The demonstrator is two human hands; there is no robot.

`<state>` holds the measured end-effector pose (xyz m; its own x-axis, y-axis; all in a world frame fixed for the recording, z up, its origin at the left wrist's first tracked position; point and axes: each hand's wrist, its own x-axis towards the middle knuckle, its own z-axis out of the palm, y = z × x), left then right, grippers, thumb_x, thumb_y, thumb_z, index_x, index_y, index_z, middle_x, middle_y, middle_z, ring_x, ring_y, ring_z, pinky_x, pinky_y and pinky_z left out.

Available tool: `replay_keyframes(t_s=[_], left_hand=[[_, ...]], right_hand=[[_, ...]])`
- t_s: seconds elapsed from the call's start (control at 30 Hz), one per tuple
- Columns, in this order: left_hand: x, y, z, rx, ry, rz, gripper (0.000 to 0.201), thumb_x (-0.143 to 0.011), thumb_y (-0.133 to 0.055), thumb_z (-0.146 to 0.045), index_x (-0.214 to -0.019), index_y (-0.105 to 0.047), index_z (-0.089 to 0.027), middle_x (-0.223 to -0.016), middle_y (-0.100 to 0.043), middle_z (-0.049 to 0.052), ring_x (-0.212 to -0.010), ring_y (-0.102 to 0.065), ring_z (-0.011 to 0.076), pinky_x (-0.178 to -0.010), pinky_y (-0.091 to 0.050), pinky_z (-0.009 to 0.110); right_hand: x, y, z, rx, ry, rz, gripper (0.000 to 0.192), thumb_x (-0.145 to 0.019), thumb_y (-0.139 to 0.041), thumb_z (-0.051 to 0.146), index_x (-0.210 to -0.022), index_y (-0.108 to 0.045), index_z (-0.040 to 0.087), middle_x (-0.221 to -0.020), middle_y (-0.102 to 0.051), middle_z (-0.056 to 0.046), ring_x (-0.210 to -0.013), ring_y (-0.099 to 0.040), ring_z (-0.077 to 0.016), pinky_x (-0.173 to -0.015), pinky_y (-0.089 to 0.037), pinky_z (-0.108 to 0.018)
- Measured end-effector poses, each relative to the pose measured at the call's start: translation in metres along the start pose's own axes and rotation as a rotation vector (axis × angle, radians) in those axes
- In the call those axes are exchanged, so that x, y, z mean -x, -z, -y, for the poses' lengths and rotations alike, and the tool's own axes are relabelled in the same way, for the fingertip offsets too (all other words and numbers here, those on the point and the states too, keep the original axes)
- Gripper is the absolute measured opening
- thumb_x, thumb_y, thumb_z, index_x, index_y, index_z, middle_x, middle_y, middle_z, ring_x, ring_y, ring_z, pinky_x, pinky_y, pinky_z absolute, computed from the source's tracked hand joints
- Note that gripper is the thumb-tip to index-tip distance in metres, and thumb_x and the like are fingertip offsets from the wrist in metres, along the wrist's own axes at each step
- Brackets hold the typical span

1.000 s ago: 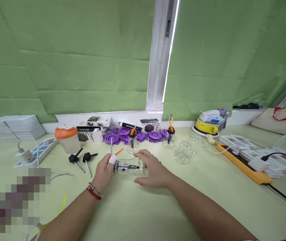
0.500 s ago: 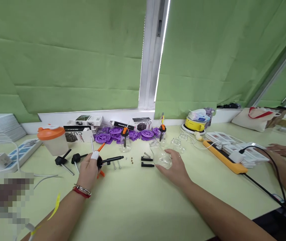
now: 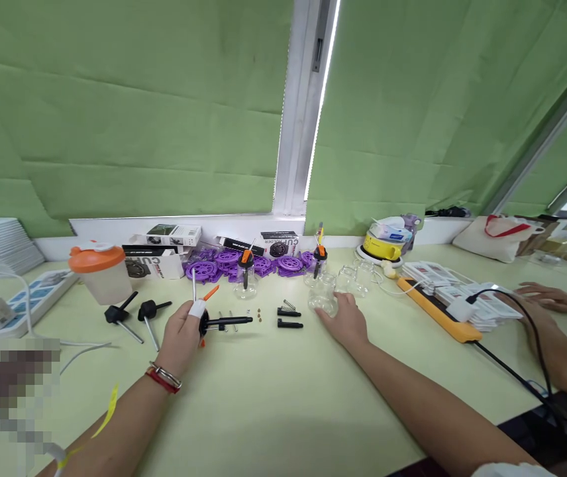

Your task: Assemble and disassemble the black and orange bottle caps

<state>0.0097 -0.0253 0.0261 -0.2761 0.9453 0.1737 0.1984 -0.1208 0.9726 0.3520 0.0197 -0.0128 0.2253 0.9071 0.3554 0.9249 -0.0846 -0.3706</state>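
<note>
While the pale green tabletop (image 3: 283, 404) runs wide and bare toward the viewer from the small clear glass jar (image 3: 324, 299), its far edge under the window is crowded. Far left of that jar stands a translucent plastic shaker cup with an orange lid (image 3: 99, 271), lid on; I cannot tell what is in it. Nearer the jar, two black capped pump stems (image 3: 137, 315) lie loose. The left hand (image 3: 180, 336), its grip closed, holds a black pump head with a metal tube and orange nozzle (image 3: 214, 320) just above the surface, well left of the jar. Between them lie small black pieces and a spring (image 3: 288, 315). Behind, left of the jar, a second glass jar with an orange-topped pump (image 3: 245, 278) stands upright before purple plastic discs (image 3: 224, 264). The right hand (image 3: 346, 319) curls its grip round the clear jar, which rests empty on the tabletop among other clear jars (image 3: 358, 277). Right of it, an orange power strip (image 3: 432, 308) lies, and another person's hands (image 3: 546, 301) rest near the far right edge.
</note>
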Motion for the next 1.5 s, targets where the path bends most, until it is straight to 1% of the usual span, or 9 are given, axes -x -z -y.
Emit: replay_keyframes(t_s=[0.27,0.43,0.6,0.73,0.83,0.9,1.0,1.23,1.5], left_hand=[[0.001,0.000,-0.002,-0.010,0.013,0.076,0.028,-0.085,-0.041,-0.043,-0.070,-0.047,-0.021,-0.043,-0.043,-0.007,-0.036,-0.041,0.0116,-0.036,-0.032,0.023],[0.008,-0.002,-0.008,0.003,0.008,0.138,0.027,-0.086,-0.042,-0.042,-0.069,-0.046,-0.021,-0.042,-0.047,-0.007,-0.037,-0.044,0.0120,-0.037,-0.035,0.022],[0.023,-0.011,-0.022,0.029,0.012,0.275,0.027,-0.086,-0.042,-0.044,-0.074,-0.046,-0.020,-0.043,-0.048,-0.007,-0.035,-0.044,0.0114,-0.038,-0.037,0.023],[0.029,-0.010,-0.024,0.000,-0.111,0.192,0.030,-0.089,-0.038,-0.042,-0.108,-0.044,-0.019,-0.061,-0.057,-0.004,-0.043,-0.052,0.0130,-0.047,-0.044,0.026],[0.030,-0.003,-0.024,-0.123,-0.432,0.056,0.051,-0.084,-0.047,-0.038,-0.129,-0.031,-0.020,-0.112,-0.057,0.012,-0.089,-0.062,0.0212,-0.076,-0.050,0.037],[0.033,0.000,-0.026,-0.245,-0.606,0.104,0.057,-0.079,-0.056,-0.037,-0.130,-0.035,-0.020,-0.129,-0.046,0.015,-0.111,-0.052,0.0269,-0.092,-0.043,0.042],[0.040,-0.006,-0.029,-0.362,-0.551,0.294,0.047,-0.078,-0.058,-0.036,-0.121,-0.045,-0.021,-0.106,-0.059,0.010,-0.095,-0.058,0.0244,-0.084,-0.046,0.038],[0.036,-0.031,-0.009,-0.143,0.070,0.320,0.040,-0.076,-0.058,-0.046,-0.103,-0.046,-0.019,-0.077,-0.060,0.002,-0.061,-0.057,0.0172,-0.057,-0.046,0.031],[0.026,-0.030,0.006,-0.303,0.050,0.307,0.029,-0.072,-0.059,-0.040,-0.087,-0.061,-0.016,-0.065,-0.052,-0.001,-0.057,-0.046,0.0144,-0.054,-0.034,0.026]], right_hand=[[-0.015,-0.007,0.000,-0.051,-0.053,-0.083,0.065,-0.080,-0.053,0.054,-0.130,-0.036,0.016,-0.118,-0.056,-0.014,-0.095,-0.060,-0.0285,-0.070,-0.047,-0.037],[0.019,0.004,0.038,-0.123,0.571,-0.285,0.050,-0.085,-0.054,0.045,-0.123,-0.047,0.015,-0.118,-0.056,-0.017,-0.113,-0.049,-0.0295,-0.093,-0.040,-0.044],[0.061,0.011,0.108,-0.098,1.010,-0.130,0.040,-0.090,-0.051,0.028,-0.128,-0.049,0.018,-0.112,-0.062,-0.014,-0.109,-0.050,-0.0286,-0.093,-0.035,-0.045],[0.057,0.021,0.136,-0.255,0.861,0.124,0.026,-0.092,-0.040,0.018,-0.109,-0.061,0.017,-0.083,-0.065,-0.009,-0.079,-0.056,-0.0201,-0.076,-0.038,-0.034],[0.046,0.041,0.131,-0.577,0.643,0.443,0.025,-0.093,-0.038,0.027,-0.086,-0.061,0.020,-0.071,-0.058,-0.002,-0.066,-0.050,-0.0150,-0.062,-0.036,-0.027],[0.041,0.051,0.122,-0.804,0.539,0.705,0.033,-0.093,-0.038,0.037,-0.071,-0.055,0.018,-0.062,-0.048,0.001,-0.056,-0.040,-0.0116,-0.055,-0.032,-0.024],[0.038,0.049,0.111,-0.995,0.395,0.944,0.038,-0.089,-0.042,0.047,-0.068,-0.053,0.017,-0.057,-0.042,0.004,-0.050,-0.031,-0.0088,-0.050,-0.027,-0.022],[0.047,0.003,0.109,-0.834,0.253,0.622,0.019,-0.081,-0.053,0.027,-0.087,-0.069,0.019,-0.077,-0.064,-0.002,-0.071,-0.054,-0.0160,-0.068,-0.040,-0.028],[0.061,-0.022,0.107,-0.717,0.309,0.494,0.030,-0.083,-0.050,0.023,-0.108,-0.066,0.021,-0.106,-0.068,-0.006,-0.098,-0.060,-0.0222,-0.087,-0.043,-0.034]])
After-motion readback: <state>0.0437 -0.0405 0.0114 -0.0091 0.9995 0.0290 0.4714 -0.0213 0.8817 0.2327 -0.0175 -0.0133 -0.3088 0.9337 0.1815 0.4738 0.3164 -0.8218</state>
